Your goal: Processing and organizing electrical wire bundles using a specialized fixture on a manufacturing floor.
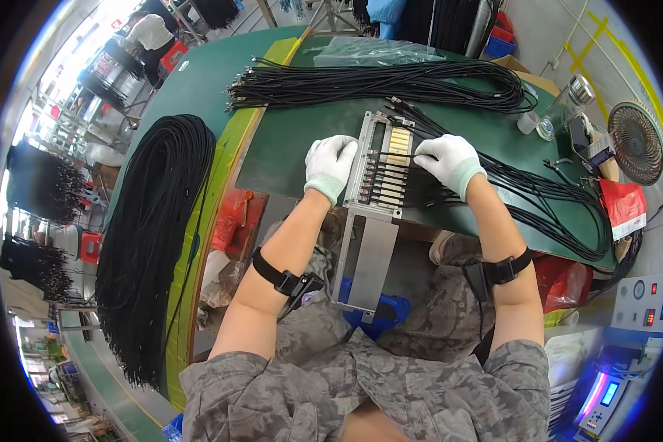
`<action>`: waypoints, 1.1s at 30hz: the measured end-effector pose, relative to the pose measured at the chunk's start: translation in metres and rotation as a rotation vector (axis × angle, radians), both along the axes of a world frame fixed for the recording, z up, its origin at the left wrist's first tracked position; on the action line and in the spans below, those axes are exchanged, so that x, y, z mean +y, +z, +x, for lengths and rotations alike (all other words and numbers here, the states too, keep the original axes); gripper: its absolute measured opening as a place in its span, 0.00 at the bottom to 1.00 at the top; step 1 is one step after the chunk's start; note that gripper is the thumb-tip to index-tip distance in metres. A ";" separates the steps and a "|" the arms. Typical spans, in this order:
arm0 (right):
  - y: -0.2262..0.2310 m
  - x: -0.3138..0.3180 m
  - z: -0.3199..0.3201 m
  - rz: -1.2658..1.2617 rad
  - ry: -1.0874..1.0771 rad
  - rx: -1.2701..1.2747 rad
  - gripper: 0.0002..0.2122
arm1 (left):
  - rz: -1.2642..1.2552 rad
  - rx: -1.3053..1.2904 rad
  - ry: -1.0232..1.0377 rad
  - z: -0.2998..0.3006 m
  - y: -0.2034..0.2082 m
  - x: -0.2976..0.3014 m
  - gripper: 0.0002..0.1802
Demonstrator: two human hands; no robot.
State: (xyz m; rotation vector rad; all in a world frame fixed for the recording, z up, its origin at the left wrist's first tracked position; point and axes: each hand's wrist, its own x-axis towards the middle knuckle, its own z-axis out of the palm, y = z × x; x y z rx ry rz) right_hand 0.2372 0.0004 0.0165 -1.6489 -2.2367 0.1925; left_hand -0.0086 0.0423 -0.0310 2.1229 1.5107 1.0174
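A long metal fixture (351, 173) with a row of slots lies across the table's near edge. Black cables sit side by side in its lower slots, while pale yellow blocks (400, 140) show in the upper ones. My right hand (449, 160), in a white glove, pinches a black cable (401, 155) at the fixture's right side. At the opposite side my gloved left hand (331, 166) has its fingers curled, the tips against the fixture's left rail. The loose cables (523, 184) trail from the fixture to the right, partly beneath my right hand.
A thick bundle of black cables (376, 85) lies across the far table, another (155, 243) hangs at the left. To the right stand a glass bottle (567, 107), a small fan (636, 142) and pliers (558, 168). A person (151, 37) is far left.
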 end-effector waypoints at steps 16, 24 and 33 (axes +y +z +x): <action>-0.010 0.003 -0.007 -0.044 -0.004 -0.088 0.08 | 0.275 0.367 -0.242 0.027 0.005 -0.024 0.16; -0.020 0.027 0.008 0.026 -0.309 -0.222 0.10 | 0.116 0.460 -0.306 0.031 0.013 -0.020 0.20; -0.013 0.020 0.024 0.087 -0.098 0.027 0.07 | -0.115 0.006 -0.236 0.018 0.015 -0.002 0.15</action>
